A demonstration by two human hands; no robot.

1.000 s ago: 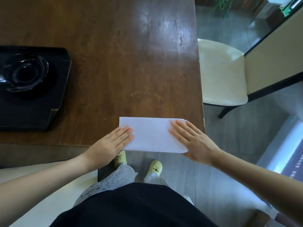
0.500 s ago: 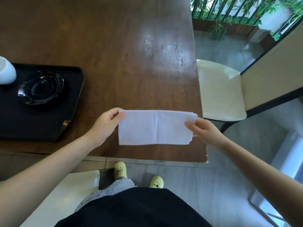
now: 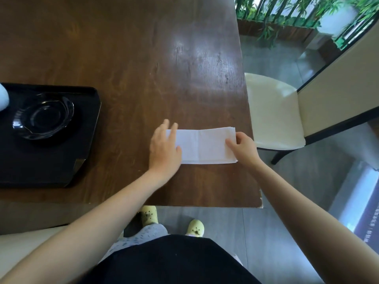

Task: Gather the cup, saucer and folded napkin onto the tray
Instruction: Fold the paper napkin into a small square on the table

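A white napkin (image 3: 203,146), folded into a long strip, lies flat on the brown table (image 3: 133,58) near its right edge. My left hand (image 3: 164,146) rests flat on the napkin's left end with fingers spread. My right hand (image 3: 243,147) pinches the napkin's right end. A black tray (image 3: 82,160) sits at the left. On it stands a black glossy saucer (image 3: 43,116). The white cup (image 3: 4,97) shows only partly at the left frame edge, on the tray.
A cream chair (image 3: 272,111) stands close to the table's right side. Planters with green plants (image 3: 276,19) line the far right. The table's near edge runs just above my yellow shoes (image 3: 195,228).
The napkin was lifted off the table's near edge, held up between both hands, and now lies farther in on the table, folded narrower. My left hand went from pinching to pressing flat.
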